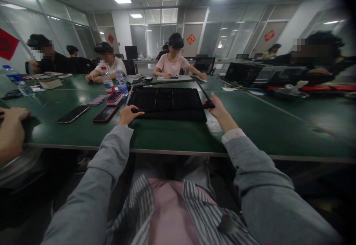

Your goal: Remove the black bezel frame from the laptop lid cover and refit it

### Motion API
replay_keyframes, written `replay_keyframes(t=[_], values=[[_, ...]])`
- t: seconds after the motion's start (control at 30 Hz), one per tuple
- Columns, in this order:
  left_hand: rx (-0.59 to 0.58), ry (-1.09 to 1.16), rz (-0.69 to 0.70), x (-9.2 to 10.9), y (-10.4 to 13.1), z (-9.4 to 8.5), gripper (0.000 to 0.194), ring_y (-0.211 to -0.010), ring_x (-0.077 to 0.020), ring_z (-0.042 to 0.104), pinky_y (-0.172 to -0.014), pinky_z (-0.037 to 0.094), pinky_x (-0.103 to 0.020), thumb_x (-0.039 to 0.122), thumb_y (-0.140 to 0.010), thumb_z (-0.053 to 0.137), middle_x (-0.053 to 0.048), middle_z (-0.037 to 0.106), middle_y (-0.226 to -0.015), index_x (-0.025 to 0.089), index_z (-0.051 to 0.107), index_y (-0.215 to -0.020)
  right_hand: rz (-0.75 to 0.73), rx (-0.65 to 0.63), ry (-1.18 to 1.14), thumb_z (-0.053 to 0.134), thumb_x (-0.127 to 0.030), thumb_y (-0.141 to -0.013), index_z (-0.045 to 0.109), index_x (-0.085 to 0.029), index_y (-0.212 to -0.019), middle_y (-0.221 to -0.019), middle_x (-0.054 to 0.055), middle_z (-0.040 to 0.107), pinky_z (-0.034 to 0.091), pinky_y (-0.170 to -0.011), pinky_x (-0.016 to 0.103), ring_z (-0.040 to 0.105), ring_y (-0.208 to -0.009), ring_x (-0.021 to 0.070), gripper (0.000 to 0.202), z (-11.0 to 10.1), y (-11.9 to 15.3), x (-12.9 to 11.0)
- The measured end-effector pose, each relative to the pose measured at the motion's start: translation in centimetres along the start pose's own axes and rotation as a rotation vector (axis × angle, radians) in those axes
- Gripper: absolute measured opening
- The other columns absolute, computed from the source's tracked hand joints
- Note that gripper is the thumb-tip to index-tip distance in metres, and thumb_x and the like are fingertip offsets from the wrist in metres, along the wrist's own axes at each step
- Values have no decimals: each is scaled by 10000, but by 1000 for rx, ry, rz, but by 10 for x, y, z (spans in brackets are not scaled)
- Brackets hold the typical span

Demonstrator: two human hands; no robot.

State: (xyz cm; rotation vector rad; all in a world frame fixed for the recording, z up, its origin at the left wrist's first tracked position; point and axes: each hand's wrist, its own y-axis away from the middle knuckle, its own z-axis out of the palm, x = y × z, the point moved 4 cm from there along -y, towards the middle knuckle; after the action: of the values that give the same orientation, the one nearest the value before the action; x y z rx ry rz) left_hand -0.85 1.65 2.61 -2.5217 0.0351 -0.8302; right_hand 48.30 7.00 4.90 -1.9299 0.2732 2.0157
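A thin, dark rectangular frame (172, 109) is held in both of my hands, tilted above the table. Its near left corner lies in my left hand (128, 115), with the thumb and fingers closed around the edge. At the near right corner, my right hand (218, 111) grips the frame between thumb and fingers. Through the frame's opening shows a flat black panel or tray (144, 98), lying on the green table and crossed by two thin pale lines. A whitish sheet (213, 125) lies on the table below my right hand.
Left of the frame lie a dark phone (73, 114), a red-edged phone (105, 113) and water bottles (121, 83). Another person's hand (13, 117) rests at the far left. Across sits a person in pink (174, 64). A laptop (241, 72) and metal bowl (289, 93) stand right.
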Motion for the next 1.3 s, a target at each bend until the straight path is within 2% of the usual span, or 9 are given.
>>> replay_keyframes(t=[0.13, 0.3, 0.6, 0.8, 0.93, 1.0, 1.07, 1.17, 1.3], values=[[-37, -37, 30, -4, -3, 4, 463, -1042, -292, 660, -925, 459, -394, 639, -691, 825, -82, 752, -1051, 262, 762, -952, -173, 186, 256, 659, -300, -838, 614, -165, -1112, -926, 50, 649, 541, -895, 357, 633, -902, 192, 309, -3, 8, 20], [-22, -92, 6, -10, -3, 1, 468, -1102, -314, 638, -940, 441, -410, 655, -731, 789, -95, 748, -1090, 264, 763, -987, -314, 189, 537, 564, -308, -873, 597, -137, -1262, -1212, 164, 644, 453, -1064, 433, 587, -1186, 272, 426, 6, 11, 36], [-98, -205, 6, -7, 2, 3, 485, -1174, -353, 601, -1074, 287, -531, 707, -780, 700, -101, 743, -1162, 276, 752, -995, -387, 105, 902, 513, -221, -849, 661, -111, -1217, -1153, 188, 674, 380, -1109, 518, 572, -1191, 324, 412, 4, 2, 49], [-162, -223, 18, 3, 4, 10, 574, -1019, -316, 642, -1088, 241, -539, 691, -956, 417, -82, 744, -869, 248, 740, -788, -372, 135, 986, 511, -221, -845, 655, -69, -1249, -1167, 210, 644, 353, -1103, 541, 516, -1235, 335, 455, -4, -3, 53], [-52, -223, 57, 7, 5, 4, 429, -1174, -313, 578, -1073, 323, -483, 555, -978, 455, -108, 716, -1147, 252, 756, -940, -302, 114, 938, 499, -223, -855, 637, -110, -1313, -1194, 188, 647, 394, -1085, 522, 546, -1206, 320, 491, -8, -8, 61], [75, -232, -19, 1, 4, -2, 393, -1298, -331, 506, -1052, 374, -472, 491, -951, 519, -142, 617, -1360, 243, 715, -1184, -282, 110, 935, 494, -223, -871, 627, -111, -1335, -1234, 193, 641, 409, -1081, 508, 552, -1216, 316, 496, -8, -10, 63], [152, -238, -146, -11, 2, -6, 517, -1360, -360, 462, -1045, 403, -489, 468, -913, 574, -190, 532, -1458, 212, 624, -1360, -275, 103, 947, 490, -220, -888, 615, -97, -1357, -1276, 205, 632, 415, -1082, 499, 552, -1234, 316, 501, -8, -12, 64], [53, -228, -304, -30, -3, 0, 553, -1317, -410, 515, -1030, 425, -543, 494, -900, 579, -234, 580, -1396, 183, 627, -1355, -287, 91, 955, 486, -217, -909, 600, -91, -1380, -1303, 207, 635, 418, -1090, 492, 560, -1248, 311, 502, -8, -15, 66], [-56, -283, -359, -39, -10, 7, 432, -1269, -384, 579, -1025, 448, -522, 427, -963, 470, -207, 666, -1297, 180, 687, -1242, -299, 72, 963, 471, -225, -924, 595, -118, -1386, -1307, 190, 649, 435, -1082, 478, 570, -1255, 305, 491, -8, -16, 68]])
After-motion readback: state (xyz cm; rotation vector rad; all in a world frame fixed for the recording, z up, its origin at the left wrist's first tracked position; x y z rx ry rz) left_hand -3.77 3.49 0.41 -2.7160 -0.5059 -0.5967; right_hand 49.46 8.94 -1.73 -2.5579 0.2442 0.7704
